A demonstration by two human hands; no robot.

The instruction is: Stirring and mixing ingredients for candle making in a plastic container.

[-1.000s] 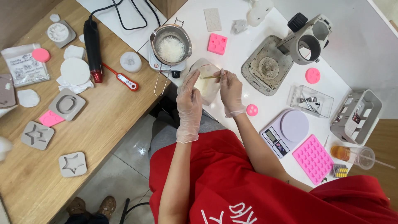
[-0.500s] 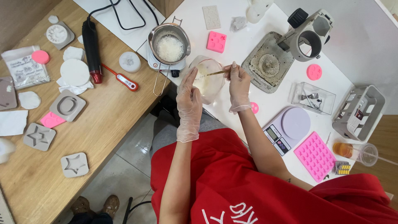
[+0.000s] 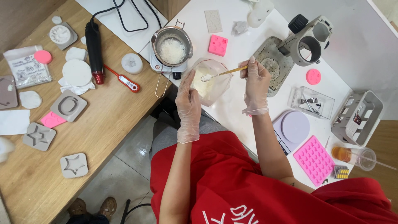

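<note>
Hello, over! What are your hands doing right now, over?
Left hand holds clear bag open. Right hand grips gold spoon, heaped with white flakes, above bag. Metal pot of flakes close beside. Nothing in the way.

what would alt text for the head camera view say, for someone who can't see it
Seen from above, a person in a red apron and clear gloves holds a clear plastic bag open with the left hand while the right hand lifts a spoon of white flakes above it. A metal pot of white flakes sits just beyond the bag.
</note>
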